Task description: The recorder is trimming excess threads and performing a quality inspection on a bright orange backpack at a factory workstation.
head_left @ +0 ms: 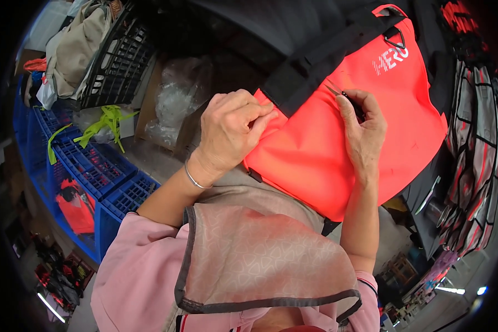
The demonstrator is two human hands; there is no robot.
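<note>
A bright red-orange bag [321, 157] with a broad black strap [299, 83] lies across my lap and reaches to the far right. Its upper left edge is pinched between the thumb and fingers of my left hand [229, 130], close to the end of the strap. My right hand [365, 133] grips small pointed thread snips [333, 89], their dark handle mostly hidden in the palm. The blades point up and left over the bag's face, near the strap; whether they touch the fabric I cannot tell.
On the left stand blue plastic crates [97, 166], a black basket [116, 69] with beige cloth, and lime-green strips [112, 126]. Clear plastic bags [180, 97] fill a cardboard box beyond my left hand. Grey bags with red trim [470, 149] hang at the right.
</note>
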